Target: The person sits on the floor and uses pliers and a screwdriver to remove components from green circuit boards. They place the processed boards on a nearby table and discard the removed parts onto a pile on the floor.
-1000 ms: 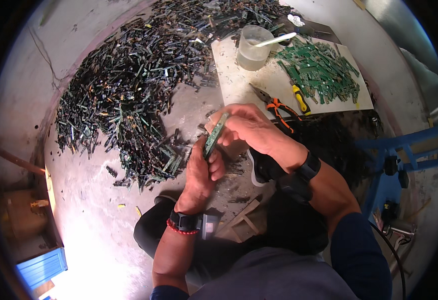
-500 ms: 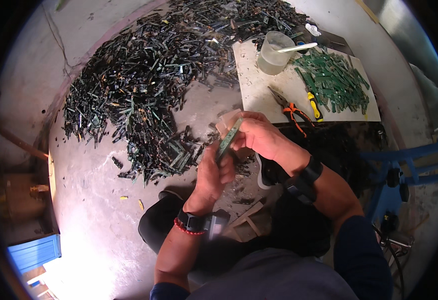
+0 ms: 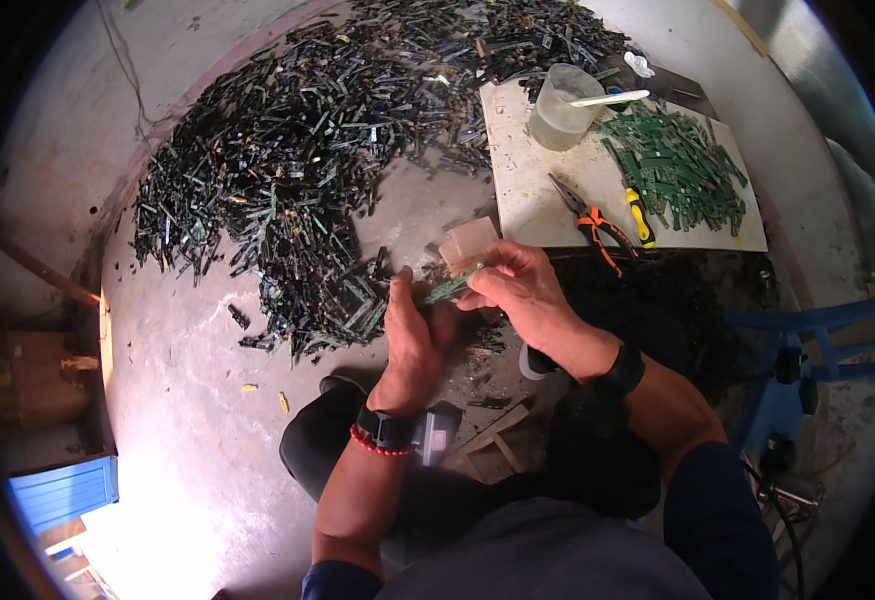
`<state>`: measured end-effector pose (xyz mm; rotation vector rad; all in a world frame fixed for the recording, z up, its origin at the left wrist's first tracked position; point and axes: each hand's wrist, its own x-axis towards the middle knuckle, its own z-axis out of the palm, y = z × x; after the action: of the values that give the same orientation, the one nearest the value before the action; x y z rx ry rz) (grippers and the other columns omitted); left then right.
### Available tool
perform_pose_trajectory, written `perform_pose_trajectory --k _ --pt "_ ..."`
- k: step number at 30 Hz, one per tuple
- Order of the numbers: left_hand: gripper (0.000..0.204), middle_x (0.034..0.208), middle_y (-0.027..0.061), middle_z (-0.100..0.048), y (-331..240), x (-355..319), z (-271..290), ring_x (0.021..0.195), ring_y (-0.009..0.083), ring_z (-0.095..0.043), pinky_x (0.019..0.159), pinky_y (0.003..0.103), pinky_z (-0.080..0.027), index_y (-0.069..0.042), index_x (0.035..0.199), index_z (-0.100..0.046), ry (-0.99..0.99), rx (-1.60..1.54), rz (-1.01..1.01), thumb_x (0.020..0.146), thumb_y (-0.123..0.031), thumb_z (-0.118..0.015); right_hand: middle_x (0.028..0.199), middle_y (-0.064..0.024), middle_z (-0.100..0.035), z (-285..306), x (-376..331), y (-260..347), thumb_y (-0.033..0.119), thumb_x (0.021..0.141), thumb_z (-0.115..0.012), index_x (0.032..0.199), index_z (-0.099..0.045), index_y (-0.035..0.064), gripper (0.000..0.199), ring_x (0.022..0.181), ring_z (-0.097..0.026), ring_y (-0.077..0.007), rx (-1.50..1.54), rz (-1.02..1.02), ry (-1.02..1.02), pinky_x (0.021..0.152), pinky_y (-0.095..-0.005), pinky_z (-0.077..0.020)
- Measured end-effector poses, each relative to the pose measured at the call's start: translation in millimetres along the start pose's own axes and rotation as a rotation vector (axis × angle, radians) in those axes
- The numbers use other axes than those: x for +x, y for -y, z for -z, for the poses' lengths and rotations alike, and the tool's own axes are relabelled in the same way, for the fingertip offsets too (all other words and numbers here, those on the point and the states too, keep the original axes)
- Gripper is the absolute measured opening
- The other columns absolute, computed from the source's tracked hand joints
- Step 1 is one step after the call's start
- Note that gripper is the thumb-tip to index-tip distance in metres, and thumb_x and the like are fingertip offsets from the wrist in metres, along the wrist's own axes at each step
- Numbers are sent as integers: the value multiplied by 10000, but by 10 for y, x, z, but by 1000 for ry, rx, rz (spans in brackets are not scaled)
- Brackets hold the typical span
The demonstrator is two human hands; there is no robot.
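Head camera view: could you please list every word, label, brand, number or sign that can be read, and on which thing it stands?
No text can be read.
Green strip in the right hand: any marking too small and blurred.
Green strips on the white board: too small.
Grey object near the red bracelet: too small.

Two hands [image 3: 410,345], one green-strip pile [image 3: 676,165], one cup [image 3: 558,118] and one pair of pliers [image 3: 587,212] show.

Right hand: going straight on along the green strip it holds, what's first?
Likely the left hand: the green strip in the right hand points toward it. Whether they already touch, or sit at different depths, is unclear.
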<state>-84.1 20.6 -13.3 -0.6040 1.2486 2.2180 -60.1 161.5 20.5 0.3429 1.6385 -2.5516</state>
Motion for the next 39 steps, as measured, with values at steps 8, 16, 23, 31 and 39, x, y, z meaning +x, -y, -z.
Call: perform_pose_trajectory --k 8,16,23,31,39 --pt "435 528 -12 -408 -23 118 -147 427 108 -313 410 258 -212 -124 721 -485 60 -142 -7 911 -511 -432 850 -71 -611 -5 -25 -142 34 837 -581 828 -583 -9 43 765 -628 -165 192 83 -212 723 -335 -579" --pt "412 568 -7 -508 -45 55 -291 455 114 -387 427 254 -269 -117 737 -524 149 -88 -134 896 -493 -472 879 -100 -630 -32 -10 -74 61 856 -564 865 -586 0 65 758 -643 -202 343 82 -272 753 -350 -569" --pt "332 485 -55 -395 -85 98 -159 412 94 -388 382 225 -274 -172 735 -494 -25 -132 -44 896 -462 -495 904 -118 -647 -27 -115 -198 56 865 -562 904 -585 -6 76 811 -659 -199 206 -64 -164 742 -311 -546" --pt "320 583 5 -490 -220 -88 -246 465 108 -416 396 229 -255 -131 786 -500 173 -151 65 912 -424 -474 1007 -138 -645 246 -128 18 120 893 -524 1003 -569 35 146 935 -644 -262 357 -165 154 818 -346 -491" --pt "341 591 36 -529 -248 -292 -194 461 131 -454 374 231 -288 -89 785 -501 196 -73 131 918 -400 -460 1083 -150 -632 333 -167 169 120 870 -573 1166 -529 15 317 1028 -598 -215 303 -151 504 900 -310 -443"
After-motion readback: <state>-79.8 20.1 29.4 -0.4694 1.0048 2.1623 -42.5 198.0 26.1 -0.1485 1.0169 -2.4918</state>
